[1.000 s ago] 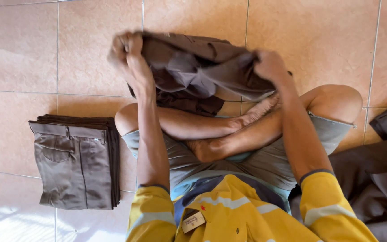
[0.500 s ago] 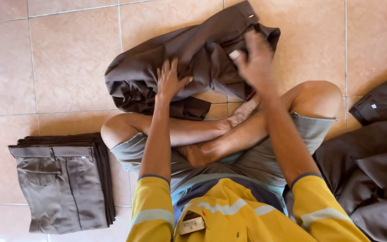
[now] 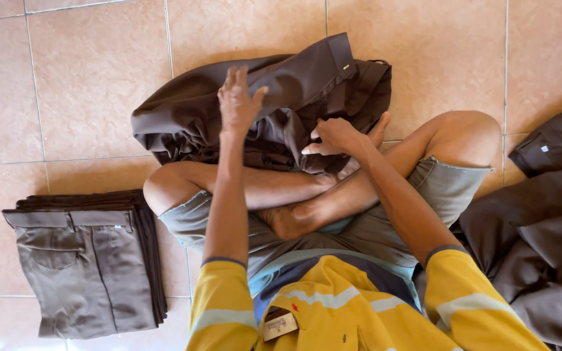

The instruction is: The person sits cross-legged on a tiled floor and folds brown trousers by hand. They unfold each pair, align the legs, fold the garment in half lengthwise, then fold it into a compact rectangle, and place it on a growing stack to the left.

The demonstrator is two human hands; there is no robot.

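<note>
- A stack of folded trousers (image 3: 89,266) lies on the tiled floor (image 3: 66,84) at the far left, grey-brown pair on top, darker ones showing at the edges, well apart from both hands.
- The left hand (image 3: 239,104) is up over the middle of the crumpled brown trousers (image 3: 281,104); fingers stretched and spread, thumb out to the side, palm laid on or just above the cloth. It is open and does not pinch anything that can be seen.
- The crumpled brown trousers lie bunched on the floor just in front of the person's crossed legs (image 3: 307,201), the waistband end pointing up and to the right. Most of the cloth lies under and around the left hand.
- The right hand (image 3: 336,138) sits lower, at the near right edge of the same trousers, just above the crossed shins. Its fingers are curled in, closed on a fold of the brown cloth.
- At the far right a loose heap of more brown clothes (image 3: 541,227) lies on the floor beside the right knee, away from both hands.
</note>
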